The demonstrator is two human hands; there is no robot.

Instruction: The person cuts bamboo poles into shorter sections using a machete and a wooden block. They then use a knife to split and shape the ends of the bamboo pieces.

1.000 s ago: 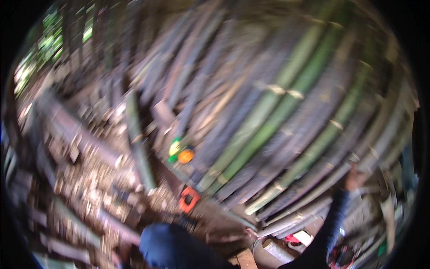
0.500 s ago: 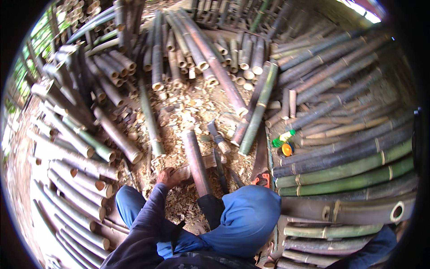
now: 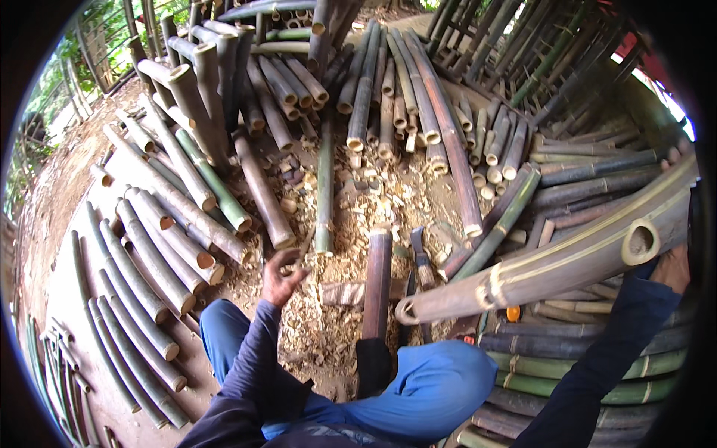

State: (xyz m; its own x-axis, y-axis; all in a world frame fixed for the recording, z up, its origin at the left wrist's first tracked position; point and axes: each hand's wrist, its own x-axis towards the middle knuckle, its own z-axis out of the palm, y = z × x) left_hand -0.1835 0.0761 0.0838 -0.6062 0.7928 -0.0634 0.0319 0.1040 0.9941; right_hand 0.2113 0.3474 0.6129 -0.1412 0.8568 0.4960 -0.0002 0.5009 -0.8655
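Note:
My right hand (image 3: 675, 267) grips a thick brown bamboo pole (image 3: 549, 270) near its right end. It is held up at a slant over the right-hand stack, its lower left end beside my knee, and a round side opening shows near my hand. The pole hides part of that hand. My left hand (image 3: 281, 278) is raised over the wood chips with curved fingers apart, holding nothing. Between my legs a dark reddish bamboo piece (image 3: 379, 272) rests across a short wooden block (image 3: 341, 293), and a tool with a dark head (image 3: 420, 246) lies beside it.
Green and dark bamboo poles (image 3: 582, 366) are stacked at my right. More cut bamboo (image 3: 138, 299) lies in rows at the left. Bundles (image 3: 388, 112) lean at the back, and wood chips (image 3: 370, 190) cover the ground ahead. A small orange thing (image 3: 513, 313) shows under the raised pole.
My right hand has come into view and the brown pole from the right-hand stack is now lifted. My left hand has risen off the wooden block. The view has swung left.

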